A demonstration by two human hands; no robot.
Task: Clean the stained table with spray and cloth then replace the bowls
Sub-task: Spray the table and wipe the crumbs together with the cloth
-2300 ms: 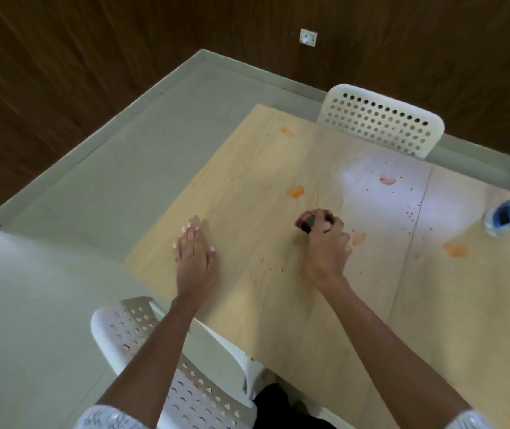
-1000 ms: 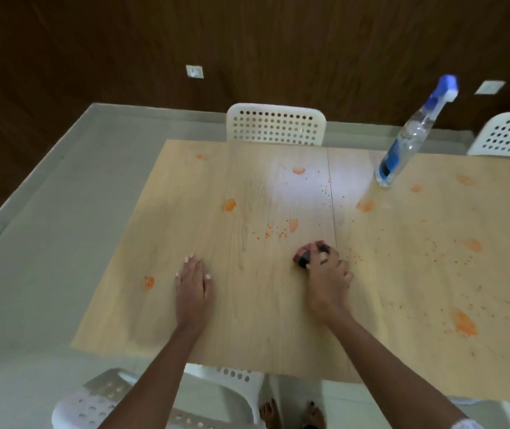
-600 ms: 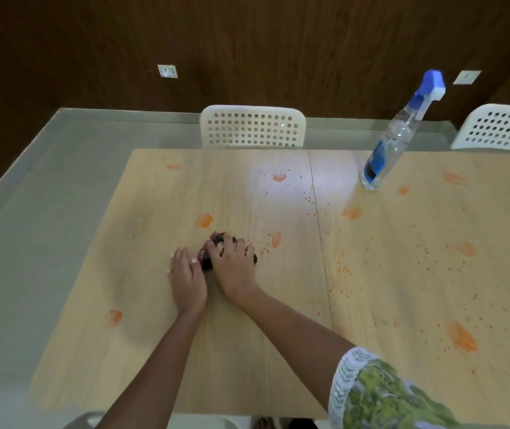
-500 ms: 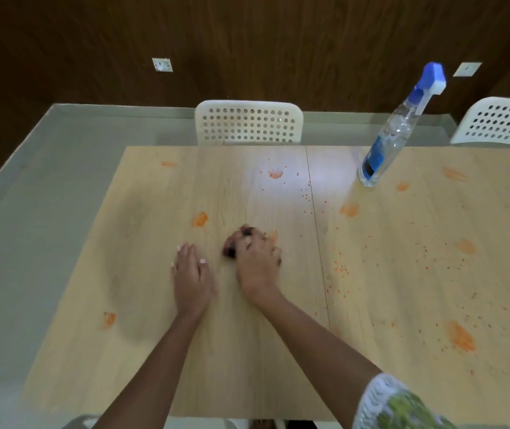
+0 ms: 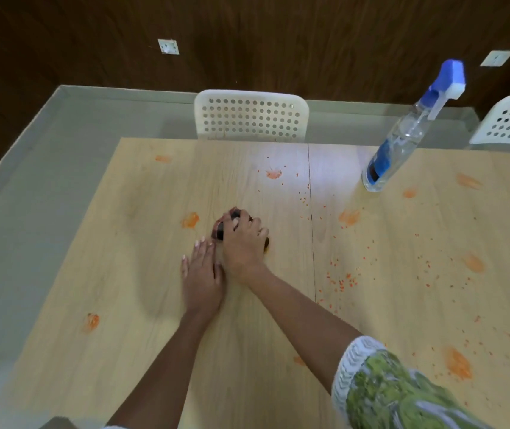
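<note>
Since half a second ago the right hand point(image 5: 242, 243) has slid leftward against the flat, open-fingered left hand point(image 5: 201, 274), fingers bunched around the dark cloth point(image 5: 221, 227) on the table point(image 5: 123, 274); soft, light, best gripped wadded.

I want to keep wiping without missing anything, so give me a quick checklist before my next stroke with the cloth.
1. Cloth gripped by right hand: ok.
2. Left hand flat on the table, bracing: ok.
3. Nearest stain just left of the cloth, unwiped: not ok.
4. Spray bottle upright, away from the wiping path: ok.
5. Orange specks to the right remain: not ok.
6. Cloth damp enough: cannot tell.
</note>
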